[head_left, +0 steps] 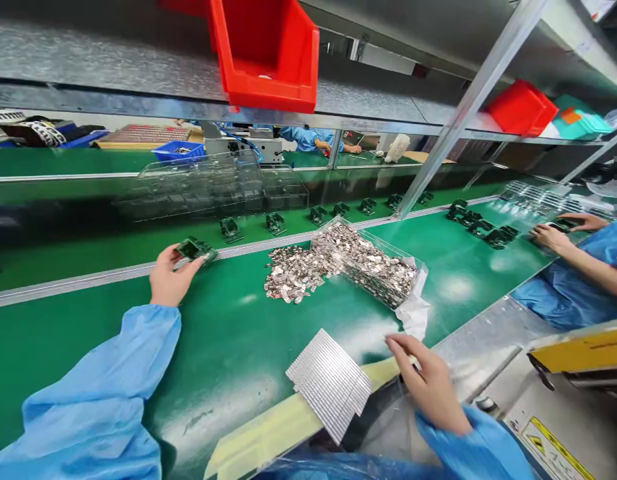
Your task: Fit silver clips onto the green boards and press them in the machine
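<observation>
My left hand (169, 279) pinches a small green circuit board (194, 249) between thumb and fingers, over the metal rail beside the conveyor strip. At the near table edge my right hand (431, 381) is closed, its fingers curled together. Whatever those fingers hold, if anything, is too small to make out. Left of it, a ridged silver plate (331, 383) lies tilted across a yellow strip (268, 437). Beyond, many small metal pieces (293, 273) form a loose heap, spilling from a clear tray (378, 260) full of the same pieces.
Several green circuit boards (275, 224) stand in a row along the conveyor. A co-worker's hands (556, 237) hold a board at the right, near more dark boards (481, 225). A shelf with a red bin (271, 60) hangs overhead, and a metal post (468, 107) rises behind the table.
</observation>
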A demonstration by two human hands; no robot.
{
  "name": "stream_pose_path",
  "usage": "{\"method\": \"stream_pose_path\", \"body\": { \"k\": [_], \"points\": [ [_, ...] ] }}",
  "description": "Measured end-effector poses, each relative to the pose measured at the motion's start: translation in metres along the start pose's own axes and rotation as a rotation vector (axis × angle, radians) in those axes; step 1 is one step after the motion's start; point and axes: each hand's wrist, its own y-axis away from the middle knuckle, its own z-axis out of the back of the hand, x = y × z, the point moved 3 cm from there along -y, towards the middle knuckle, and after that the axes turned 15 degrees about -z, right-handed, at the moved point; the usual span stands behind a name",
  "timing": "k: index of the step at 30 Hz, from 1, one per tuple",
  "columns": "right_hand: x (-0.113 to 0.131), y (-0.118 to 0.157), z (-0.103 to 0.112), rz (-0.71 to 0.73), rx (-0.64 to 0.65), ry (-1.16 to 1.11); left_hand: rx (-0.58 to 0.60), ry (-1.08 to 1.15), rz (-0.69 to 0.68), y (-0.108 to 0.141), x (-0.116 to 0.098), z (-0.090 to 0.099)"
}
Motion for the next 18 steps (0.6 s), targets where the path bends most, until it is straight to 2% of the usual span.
{"method": "stream_pose_path", "body": {
  "k": [1,3,5,7,11,15,18],
  "points": [
    [0.012,-0.027,-0.02,0.053,0.059,0.042,-0.074,-0.065,0.025,-0.007,0.019,0.012],
    [0.032,-0.076,-0.06,0.071,0.111,0.244,-0.142,-0.147,0.035,-0.022,0.043,0.025],
    [0.046,-0.115,-0.092,0.043,0.109,0.441,-0.133,-0.224,-0.012,-0.039,0.055,0.028],
    [0.055,-0.14,-0.116,0.016,0.078,0.548,-0.096,-0.294,-0.058,-0.055,0.062,0.025],
    [0.056,-0.156,-0.141,0.001,0.017,0.647,0.004,-0.348,-0.087,-0.08,0.081,0.017],
    [0.041,-0.155,-0.145,0.059,-0.074,0.697,0.09,-0.36,-0.077,-0.087,0.093,0.012],
    [0.025,-0.157,-0.144,0.087,-0.07,0.654,0.131,-0.361,-0.077,-0.084,0.094,0.018]
  ]
}}
